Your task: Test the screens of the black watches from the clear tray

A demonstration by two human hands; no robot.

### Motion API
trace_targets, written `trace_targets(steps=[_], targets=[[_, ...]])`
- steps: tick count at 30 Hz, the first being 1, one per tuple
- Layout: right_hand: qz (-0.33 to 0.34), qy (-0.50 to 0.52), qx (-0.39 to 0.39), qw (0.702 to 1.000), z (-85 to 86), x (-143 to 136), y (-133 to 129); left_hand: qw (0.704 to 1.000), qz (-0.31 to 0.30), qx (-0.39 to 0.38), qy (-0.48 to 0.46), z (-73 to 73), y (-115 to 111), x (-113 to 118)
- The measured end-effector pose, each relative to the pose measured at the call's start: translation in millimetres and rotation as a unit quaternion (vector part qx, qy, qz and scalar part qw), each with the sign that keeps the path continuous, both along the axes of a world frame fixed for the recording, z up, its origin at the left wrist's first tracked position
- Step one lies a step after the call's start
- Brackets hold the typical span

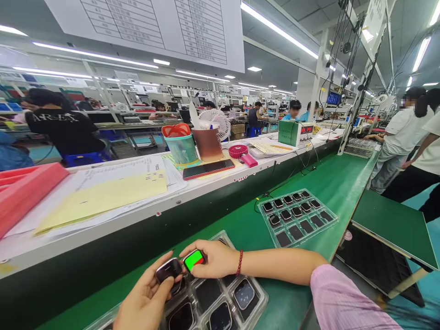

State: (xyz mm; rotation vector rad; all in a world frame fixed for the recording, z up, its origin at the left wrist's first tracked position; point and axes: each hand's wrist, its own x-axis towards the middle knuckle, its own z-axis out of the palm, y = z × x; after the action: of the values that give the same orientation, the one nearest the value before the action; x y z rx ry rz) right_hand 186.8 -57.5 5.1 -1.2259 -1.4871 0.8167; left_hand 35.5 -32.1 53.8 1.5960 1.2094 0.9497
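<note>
My left hand (147, 293) is closed on a smartwatch case (169, 270) with a dark screen, gripped by its edges. Just right of it, my right hand (216, 259) pinches a second smartwatch case (193, 261) whose screen glows green with a red patch. The two cases are side by side, very near each other. Beneath both hands lies a clear plastic tray (263, 300) with watch cases in several of its pockets, among them a watch case (244, 293) with a spotted screen. My hands and forearm hide part of this tray.
Farther along the green bench (343, 178), another clear tray (299, 217) holds several watch cases and bare pockets. On the raised white shelf stand a phone (209, 169), a brown pot (208, 144), a teal bucket (181, 149) and a green power supply (288, 133). People (402, 133) stand at right.
</note>
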Motion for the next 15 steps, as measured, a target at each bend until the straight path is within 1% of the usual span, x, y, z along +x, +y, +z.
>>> trace_targets(steps=[3, 4, 15], targets=[[0.012, 0.013, -0.003, 1.000, -2.6, -0.7, 1.8, 0.994, -0.019, -0.098, -0.048, 3.5, -2.6, 0.6], [0.016, 0.016, -0.003, 1.000, -3.0, -0.8, 2.0, 0.993, -0.014, -0.106, -0.055, 4.1, -3.0, 0.9], [-0.003, -0.031, -0.005, 0.999, 3.6, 0.8, -2.0, 0.992, -0.012, -0.114, -0.052, 1.6, -1.5, 1.5]])
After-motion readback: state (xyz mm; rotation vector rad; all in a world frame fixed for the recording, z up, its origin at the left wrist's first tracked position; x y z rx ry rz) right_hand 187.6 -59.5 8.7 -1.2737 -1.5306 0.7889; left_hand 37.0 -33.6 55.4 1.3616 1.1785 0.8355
